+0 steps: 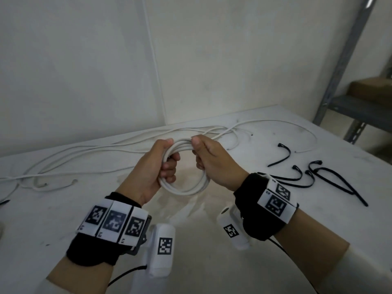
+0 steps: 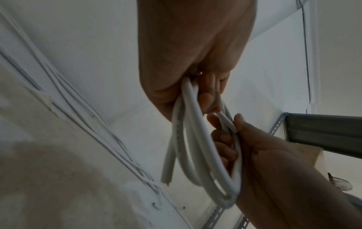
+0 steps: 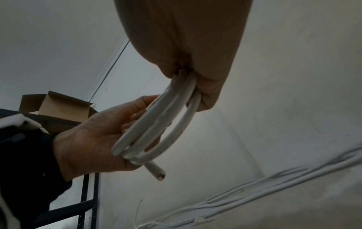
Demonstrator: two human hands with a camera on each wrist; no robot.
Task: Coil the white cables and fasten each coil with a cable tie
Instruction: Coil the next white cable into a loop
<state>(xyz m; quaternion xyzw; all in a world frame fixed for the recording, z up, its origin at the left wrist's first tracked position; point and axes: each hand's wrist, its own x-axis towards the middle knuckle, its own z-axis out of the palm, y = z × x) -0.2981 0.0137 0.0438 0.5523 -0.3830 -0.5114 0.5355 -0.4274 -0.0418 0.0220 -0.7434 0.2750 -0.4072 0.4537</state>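
I hold a coil of white cable [image 1: 184,190] upright above the table, with several loops in it. My left hand [image 1: 167,164] grips the coil's left side, fingers curled through the loops. My right hand [image 1: 201,153] grips its top right, thumb on top. In the left wrist view the coil [image 2: 195,147] hangs from my left hand [image 2: 205,100], and a cut end [image 2: 166,175] dangles free. The right wrist view shows the coil [image 3: 166,120] between my right hand [image 3: 197,86] and my left hand [image 3: 94,136]. Several black cable ties [image 1: 297,176] lie to the right.
Several loose white cables [image 1: 84,150] run along the back of the white table [image 1: 212,262], up against the wall. A metal shelf [image 1: 350,107] with a cardboard box [image 1: 371,88] stands beyond the table's right edge.
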